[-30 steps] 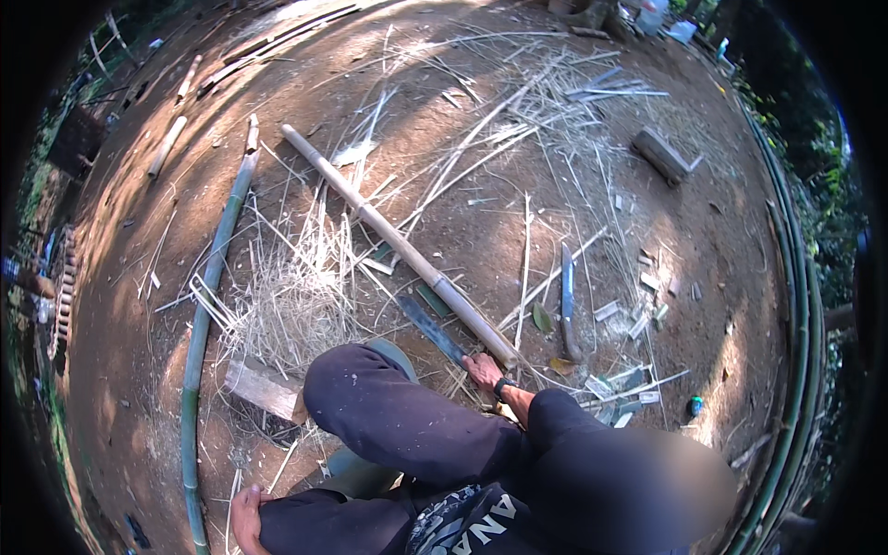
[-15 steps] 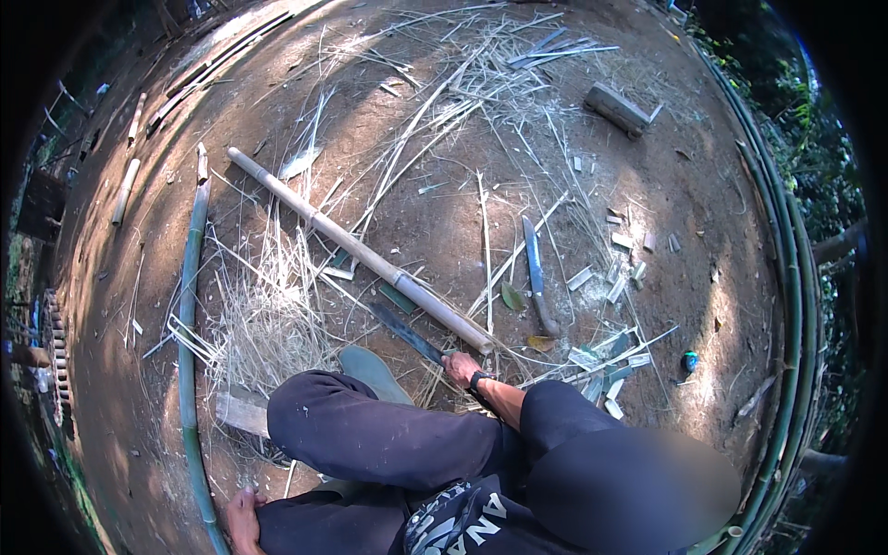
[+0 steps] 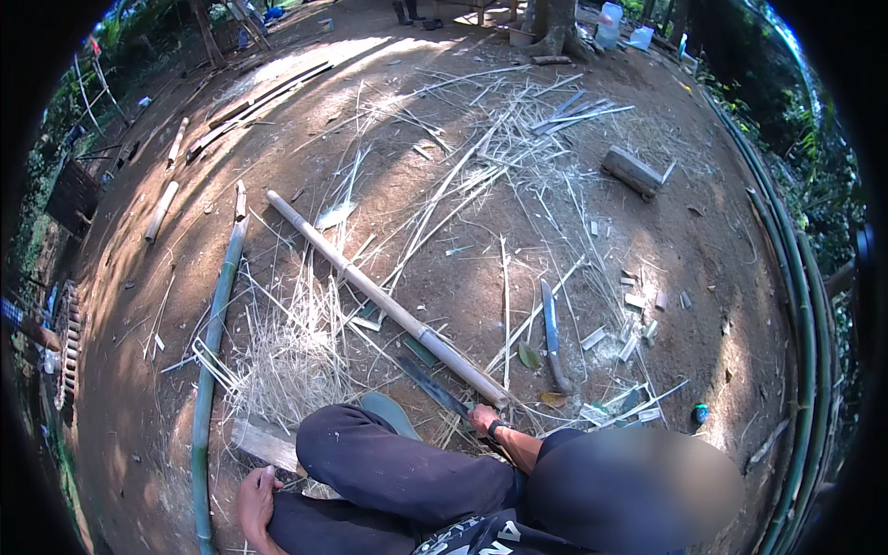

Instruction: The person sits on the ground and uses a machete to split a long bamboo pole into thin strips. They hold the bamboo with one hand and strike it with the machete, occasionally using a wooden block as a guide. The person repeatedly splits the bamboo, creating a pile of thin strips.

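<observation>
My right hand [image 3: 482, 419], with a dark band at the wrist, is closed round the handle end of a machete [image 3: 431, 384]. Its dark blade points away to the left, low over the ground. Just beyond lies a thick pale bamboo pole [image 3: 370, 289], its near end close to that hand. My left hand [image 3: 256, 499] is beside my bent left leg, empty, its thumb apart from loosely bent fingers. A long green bamboo pole [image 3: 214, 361] runs past it on the left. A second large knife [image 3: 552, 338] with a brown handle rests on the soil to the right.
Pale bamboo shavings [image 3: 291, 356] are heaped ahead of my knees, beside a wooden block [image 3: 265, 444]. Cut bamboo pieces [image 3: 629, 347] are scattered at right. A short log [image 3: 634, 173] lies farther off. Long green bamboo poles [image 3: 803, 370] line the right edge.
The view has tilted up, showing more far ground and a tree base. My left hand shows more fully beside the leg. My right hand keeps hold of the machete near the pole's end.
</observation>
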`<action>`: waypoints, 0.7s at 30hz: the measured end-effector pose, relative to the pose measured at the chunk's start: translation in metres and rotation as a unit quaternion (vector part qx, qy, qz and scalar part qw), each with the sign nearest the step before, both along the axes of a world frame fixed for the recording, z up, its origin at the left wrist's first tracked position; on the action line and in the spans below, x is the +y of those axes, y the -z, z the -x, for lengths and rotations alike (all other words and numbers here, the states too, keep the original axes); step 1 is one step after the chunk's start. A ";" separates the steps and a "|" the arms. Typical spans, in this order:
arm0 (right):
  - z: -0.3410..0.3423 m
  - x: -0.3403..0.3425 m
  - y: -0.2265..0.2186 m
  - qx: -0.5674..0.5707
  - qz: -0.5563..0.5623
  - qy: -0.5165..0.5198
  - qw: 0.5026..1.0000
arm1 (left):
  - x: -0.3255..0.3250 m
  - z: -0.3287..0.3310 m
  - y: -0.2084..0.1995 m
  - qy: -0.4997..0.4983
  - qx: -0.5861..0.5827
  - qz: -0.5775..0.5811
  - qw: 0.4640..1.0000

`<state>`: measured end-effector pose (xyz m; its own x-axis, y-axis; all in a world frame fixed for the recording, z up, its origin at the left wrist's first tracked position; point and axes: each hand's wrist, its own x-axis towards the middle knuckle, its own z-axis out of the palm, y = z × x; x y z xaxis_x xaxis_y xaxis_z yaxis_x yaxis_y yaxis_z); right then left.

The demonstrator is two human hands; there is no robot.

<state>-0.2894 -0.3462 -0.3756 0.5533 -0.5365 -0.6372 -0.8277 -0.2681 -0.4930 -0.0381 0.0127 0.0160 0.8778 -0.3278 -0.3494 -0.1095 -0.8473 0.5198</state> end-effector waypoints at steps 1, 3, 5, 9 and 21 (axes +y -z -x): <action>0.002 -0.003 0.003 0.002 0.019 -0.023 1.000 | -0.005 -0.001 0.002 0.001 -0.004 0.009 1.000; 0.003 -0.005 0.006 0.013 0.033 -0.050 0.998 | -0.008 -0.001 0.002 -0.001 -0.013 0.010 1.000; 0.007 -0.007 0.012 0.037 0.002 -0.038 0.999 | -0.009 0.001 0.001 0.003 -0.024 -0.007 1.000; 0.003 -0.007 0.004 0.098 0.002 -0.078 0.992 | -0.002 0.007 -0.007 -0.019 -0.037 -0.013 0.999; 0.008 -0.008 -0.025 0.092 0.033 -0.096 0.991 | 0.022 0.020 -0.010 -0.089 -0.057 -0.027 0.994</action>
<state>-0.2976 -0.3542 -0.3507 0.5276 -0.4764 -0.7033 -0.8322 -0.4560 -0.3154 -0.0580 0.0347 0.0258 0.9553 -0.1473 -0.2565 -0.0113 -0.8848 0.4657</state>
